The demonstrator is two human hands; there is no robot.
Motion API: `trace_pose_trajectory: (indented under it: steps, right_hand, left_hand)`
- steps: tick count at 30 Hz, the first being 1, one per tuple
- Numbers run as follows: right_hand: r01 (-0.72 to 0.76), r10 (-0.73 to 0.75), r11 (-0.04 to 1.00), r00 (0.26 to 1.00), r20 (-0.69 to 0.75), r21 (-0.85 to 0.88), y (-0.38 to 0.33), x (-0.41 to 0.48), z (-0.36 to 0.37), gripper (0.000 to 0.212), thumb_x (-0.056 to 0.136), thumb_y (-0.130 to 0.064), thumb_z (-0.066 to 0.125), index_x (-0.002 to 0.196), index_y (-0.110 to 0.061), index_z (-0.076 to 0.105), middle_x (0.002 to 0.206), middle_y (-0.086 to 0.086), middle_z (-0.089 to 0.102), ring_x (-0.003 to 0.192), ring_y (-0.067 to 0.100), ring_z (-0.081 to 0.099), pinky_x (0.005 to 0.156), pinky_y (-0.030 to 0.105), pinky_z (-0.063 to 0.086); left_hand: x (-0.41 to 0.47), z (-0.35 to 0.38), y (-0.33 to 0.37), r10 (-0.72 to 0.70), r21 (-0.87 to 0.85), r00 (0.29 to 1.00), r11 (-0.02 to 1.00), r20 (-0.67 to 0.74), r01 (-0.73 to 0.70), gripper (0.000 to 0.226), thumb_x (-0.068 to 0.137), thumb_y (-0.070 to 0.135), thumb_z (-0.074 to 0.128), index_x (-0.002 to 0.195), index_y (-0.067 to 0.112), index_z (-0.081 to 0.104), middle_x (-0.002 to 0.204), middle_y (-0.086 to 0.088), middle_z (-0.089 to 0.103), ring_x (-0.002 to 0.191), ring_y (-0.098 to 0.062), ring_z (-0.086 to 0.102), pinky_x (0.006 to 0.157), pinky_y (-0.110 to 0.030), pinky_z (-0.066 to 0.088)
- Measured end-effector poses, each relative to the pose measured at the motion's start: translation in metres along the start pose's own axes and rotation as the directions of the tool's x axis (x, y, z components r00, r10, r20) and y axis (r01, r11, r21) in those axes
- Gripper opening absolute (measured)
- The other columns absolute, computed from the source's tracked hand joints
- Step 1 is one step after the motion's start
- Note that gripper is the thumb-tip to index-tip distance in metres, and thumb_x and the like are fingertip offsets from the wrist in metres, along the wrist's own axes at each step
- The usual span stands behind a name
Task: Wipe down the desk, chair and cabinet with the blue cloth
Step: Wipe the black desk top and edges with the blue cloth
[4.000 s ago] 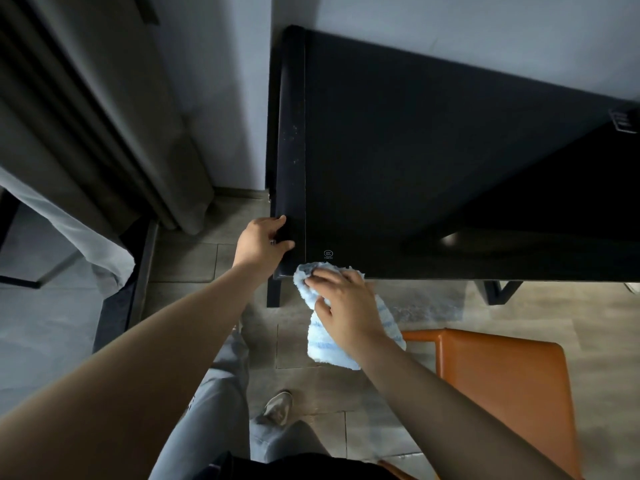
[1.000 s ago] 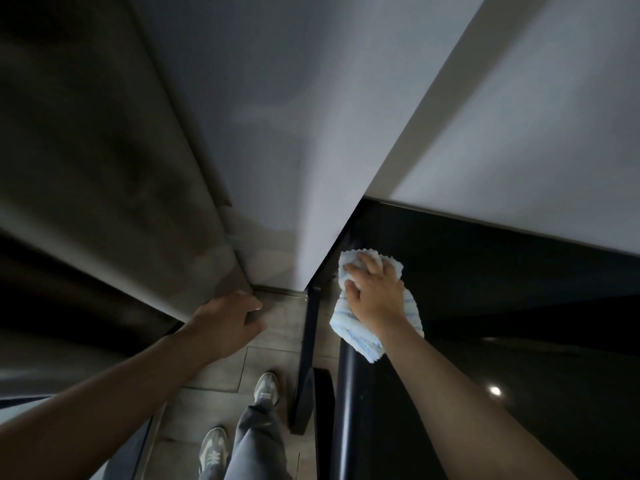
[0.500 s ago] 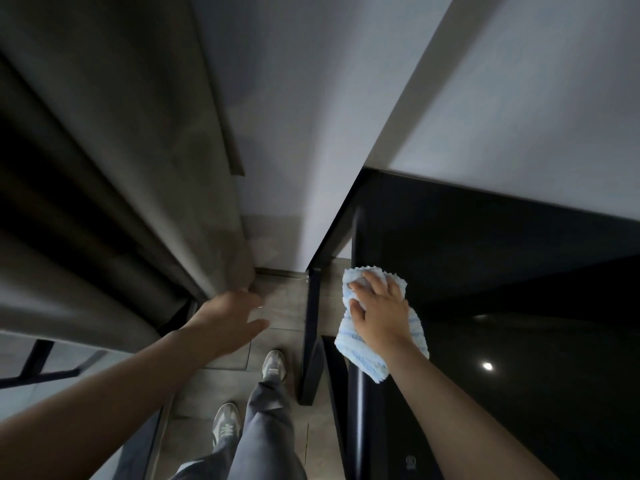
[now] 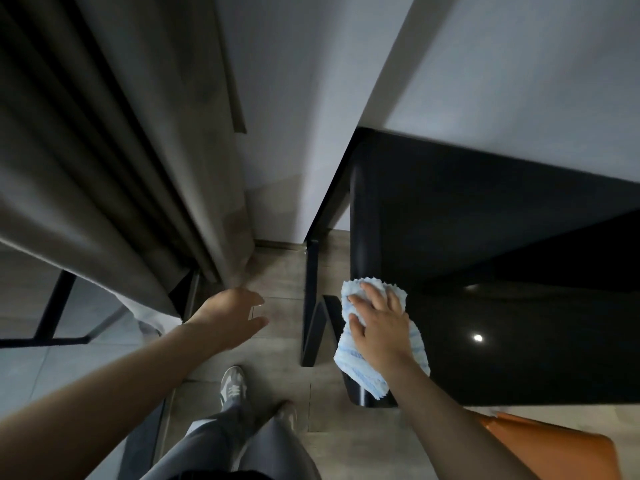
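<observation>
Cloth: crumpled pale blue fringed cloth (image 4: 377, 344) is lying draped over the left edge of the glossy black desk (image 4: 502, 306), part hanging past the rim
Right hand: right hand (image 4: 379, 327) is pressing flat on the cloth, fingers spread, pinning it to the desk edge rather than pinching it
Left hand: left hand (image 4: 230, 315) is hovering open and loose over the floor, holding nothing, close to the curtain hem
Step in hand: judged to be wiping along the desk's left edge; chair and cabinet appear not yet reached
Risk, cloth: the hanging part is looking likely to slip off the rim if pressure eases, dropping to the wood-look floor tiles (image 4: 284, 344)
Risk, coverage: the shiny top is showing a lamp glint, so streaks could go unnoticed in this dim light
Risk, footing: grey sneakers (image 4: 232, 386) are standing near the black metal desk leg (image 4: 311, 306); a step forward could catch it
Surroundings: heavy brown-grey curtain (image 4: 114, 161) is hanging at left, pale grey wall (image 4: 485, 64) behind the desk
Obstruction: orange leather-look chair seat (image 4: 550, 448) is sitting at lower right, just beside the desk's near edge, crowding the right arm's path
Cabinet: not in view
</observation>
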State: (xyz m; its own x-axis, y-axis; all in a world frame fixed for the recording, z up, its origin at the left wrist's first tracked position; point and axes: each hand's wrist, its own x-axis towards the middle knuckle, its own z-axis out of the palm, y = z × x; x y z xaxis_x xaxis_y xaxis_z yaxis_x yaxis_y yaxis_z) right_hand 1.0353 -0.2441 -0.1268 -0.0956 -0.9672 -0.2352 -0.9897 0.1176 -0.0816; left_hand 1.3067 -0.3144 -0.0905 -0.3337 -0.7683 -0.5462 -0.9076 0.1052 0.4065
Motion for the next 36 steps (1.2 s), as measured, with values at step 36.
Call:
trace_pose_trajectory:
  steps: [36]
  right_hand:
    - [-0.09, 0.082, 0.98, 0.995, 0.05, 0.179, -0.002, -0.247, 0.04, 0.046, 0.069, -0.024, 0.077, 0.113, -0.027, 0.068, 0.122, -0.005, 0.059, 0.107, 0.027, 0.057, 0.086, 0.036, 0.053]
  left_hand:
    - [-0.148, 0.098, 0.038, 0.007, 0.014, 0.998, 1.0, 0.059, -0.008, 0.049, 0.09, 0.046, 0.057, 0.133, 0.024, 0.052, 0.135, 0.006, 0.054, 0.122, -0.015, 0.052, 0.101, -0.027, 0.042]
